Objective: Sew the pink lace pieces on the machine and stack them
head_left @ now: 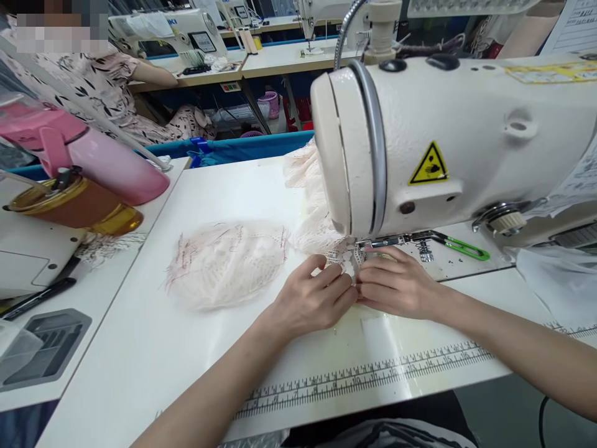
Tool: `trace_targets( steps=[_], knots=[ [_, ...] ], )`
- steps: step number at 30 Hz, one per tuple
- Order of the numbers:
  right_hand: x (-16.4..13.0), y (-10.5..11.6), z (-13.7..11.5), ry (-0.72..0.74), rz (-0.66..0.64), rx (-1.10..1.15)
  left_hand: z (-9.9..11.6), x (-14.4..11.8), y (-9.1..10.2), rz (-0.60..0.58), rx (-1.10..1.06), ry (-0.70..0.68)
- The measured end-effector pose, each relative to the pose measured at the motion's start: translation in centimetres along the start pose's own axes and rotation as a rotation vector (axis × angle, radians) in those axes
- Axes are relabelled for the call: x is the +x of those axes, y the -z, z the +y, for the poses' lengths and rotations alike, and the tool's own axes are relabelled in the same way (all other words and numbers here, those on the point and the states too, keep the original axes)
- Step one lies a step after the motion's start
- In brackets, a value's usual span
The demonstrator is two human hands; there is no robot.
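Note:
My left hand (pixel 313 297) and my right hand (pixel 398 285) meet on a small piece of pale lace fabric (pixel 344 258), pinching it just in front of the needle area of the white sewing machine (pixel 448 143). The lace runs back under the machine head to a bunched strip (pixel 305 186) behind it. A rounded pile of pale pink lace pieces (pixel 226 261) lies on the white table (pixel 140 348), left of my left hand.
Green-handled snips (pixel 459 247) lie on the machine bed right of my hands. A pink bottle (pixel 100 158) and an amber jar (pixel 74 202) stand at the left. A ruler strip (pixel 373 373) runs along the table's front edge. Another person (pixel 107 74) sits at the back left.

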State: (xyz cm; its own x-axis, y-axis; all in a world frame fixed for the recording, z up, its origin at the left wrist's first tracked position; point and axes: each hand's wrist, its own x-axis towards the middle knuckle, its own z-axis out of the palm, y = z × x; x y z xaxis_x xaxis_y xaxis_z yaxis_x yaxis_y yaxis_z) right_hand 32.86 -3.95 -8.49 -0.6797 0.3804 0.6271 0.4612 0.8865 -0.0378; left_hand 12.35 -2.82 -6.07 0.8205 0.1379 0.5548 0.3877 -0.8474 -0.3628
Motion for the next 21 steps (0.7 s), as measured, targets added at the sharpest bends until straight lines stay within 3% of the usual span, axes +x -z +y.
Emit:
trace_targets(
  steps=[6,13,21],
  knots=[
    [-0.5,0.0,-0.1,-0.008,0.004,0.055,0.2,-0.1,0.0,-0.017,-0.03,-0.001],
    [-0.8,-0.4,0.2,0.0,0.034,0.055,0.5,-0.8,-1.1,-0.27,-0.339,0.219],
    [-0.9,-0.4,0.2,0.005,-0.003,0.02,0.1,-1.1,-1.5,-0.387,-0.333,0.252]
  ],
)
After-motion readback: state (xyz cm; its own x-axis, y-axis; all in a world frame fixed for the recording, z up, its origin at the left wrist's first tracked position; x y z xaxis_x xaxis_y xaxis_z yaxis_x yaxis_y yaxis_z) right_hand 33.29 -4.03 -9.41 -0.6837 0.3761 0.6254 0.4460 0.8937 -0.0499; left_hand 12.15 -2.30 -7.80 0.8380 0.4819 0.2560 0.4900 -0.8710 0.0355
